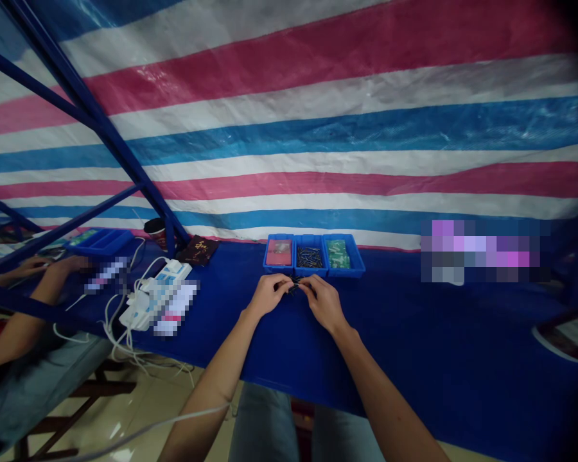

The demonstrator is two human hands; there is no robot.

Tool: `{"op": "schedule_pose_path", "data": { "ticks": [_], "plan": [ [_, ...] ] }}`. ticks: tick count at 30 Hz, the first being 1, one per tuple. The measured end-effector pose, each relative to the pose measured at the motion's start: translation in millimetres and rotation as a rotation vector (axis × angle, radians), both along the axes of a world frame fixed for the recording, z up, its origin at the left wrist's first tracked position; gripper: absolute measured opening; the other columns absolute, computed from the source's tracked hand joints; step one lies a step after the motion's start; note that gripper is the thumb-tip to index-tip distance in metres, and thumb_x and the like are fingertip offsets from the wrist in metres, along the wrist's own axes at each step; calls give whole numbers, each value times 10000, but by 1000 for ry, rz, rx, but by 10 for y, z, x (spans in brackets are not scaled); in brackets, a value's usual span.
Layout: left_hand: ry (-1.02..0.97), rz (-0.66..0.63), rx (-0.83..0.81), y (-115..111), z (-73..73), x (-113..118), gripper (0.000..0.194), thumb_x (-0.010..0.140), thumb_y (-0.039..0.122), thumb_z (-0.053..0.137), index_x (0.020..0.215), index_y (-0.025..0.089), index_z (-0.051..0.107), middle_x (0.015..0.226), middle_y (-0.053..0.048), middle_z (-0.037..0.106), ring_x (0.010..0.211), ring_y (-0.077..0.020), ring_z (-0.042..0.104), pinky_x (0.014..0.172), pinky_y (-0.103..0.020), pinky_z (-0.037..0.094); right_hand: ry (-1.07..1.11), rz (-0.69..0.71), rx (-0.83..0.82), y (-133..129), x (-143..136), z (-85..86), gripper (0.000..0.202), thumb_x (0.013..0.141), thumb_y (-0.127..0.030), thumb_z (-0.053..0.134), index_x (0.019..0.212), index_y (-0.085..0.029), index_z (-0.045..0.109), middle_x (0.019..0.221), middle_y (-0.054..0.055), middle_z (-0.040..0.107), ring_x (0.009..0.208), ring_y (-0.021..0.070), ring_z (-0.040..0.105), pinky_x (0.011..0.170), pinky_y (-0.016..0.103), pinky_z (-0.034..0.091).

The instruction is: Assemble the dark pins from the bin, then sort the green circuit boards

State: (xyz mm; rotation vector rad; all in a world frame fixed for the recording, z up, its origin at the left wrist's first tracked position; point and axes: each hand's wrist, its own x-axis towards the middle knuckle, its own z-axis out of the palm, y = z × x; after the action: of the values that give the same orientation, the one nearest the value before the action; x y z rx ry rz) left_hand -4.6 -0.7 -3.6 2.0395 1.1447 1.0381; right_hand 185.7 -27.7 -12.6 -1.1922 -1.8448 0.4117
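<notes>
My left hand [268, 294] and my right hand [322, 299] meet over the blue table, just in front of three small joined blue bins. Between the fingertips of both hands are small dark slender pieces [294, 283]; their exact kind is too small to make out. Each hand is closed in a pinch on them. The middle bin [310, 271] holds many similar dark, thin pieces that look like screws. In the left bin [278, 269] lie pinkish-red pieces [278, 256]. Green, circuit-board-like pieces [338, 255] fill the right bin [359, 260].
A white power strip [147, 308] with tangled cables lies left on the table [404, 346], near a dark packet [199, 250] and a cup [157, 232]. Blue frame bars [125, 160] separate a co-worker's hands [70, 264] and blue tray [101, 241]. Striped sheeting hangs behind.
</notes>
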Motion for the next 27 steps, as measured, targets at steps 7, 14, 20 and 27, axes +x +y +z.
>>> {"op": "schedule_pose_path", "data": {
  "ticks": [7, 14, 20, 27],
  "plan": [
    [-11, -6, 0, -12, 16, 7, 243, 928, 316, 584, 829, 137, 714, 702, -25, 687, 626, -129, 600, 653, -227, 442, -25, -15, -14, 6, 1, -17, 257, 1022, -357, 442, 937, -234, 651, 934, 36, 689, 855, 190, 666, 776, 271, 466],
    [-9, 9, -8, -1, 1, 0, 251, 928, 328, 579, 818, 142, 706, 690, -19, 682, 616, -129, 595, 645, -226, 437, 0, -42, -36, 6, 2, -15, 250, 1011, -390, 453, 955, -226, 633, 879, 29, 677, 747, 175, 636, 701, 270, 443],
    [-13, 12, -15, 4, -8, -4, 255, 931, 332, 575, 820, 141, 702, 691, -18, 684, 615, -127, 595, 644, -224, 438, 12, -2, -36, -1, -4, -15, 152, 965, -319, 512, 1024, -222, 614, 908, 30, 673, 749, 174, 625, 696, 275, 446],
    [-1, 8, -9, 9, -28, -2, 234, 928, 311, 577, 827, 146, 710, 689, -18, 684, 614, -126, 597, 641, -221, 434, 4, -19, -30, 13, -4, -27, 173, 995, -280, 454, 953, -223, 611, 950, 40, 682, 862, 193, 644, 774, 281, 442]
  ]
}}
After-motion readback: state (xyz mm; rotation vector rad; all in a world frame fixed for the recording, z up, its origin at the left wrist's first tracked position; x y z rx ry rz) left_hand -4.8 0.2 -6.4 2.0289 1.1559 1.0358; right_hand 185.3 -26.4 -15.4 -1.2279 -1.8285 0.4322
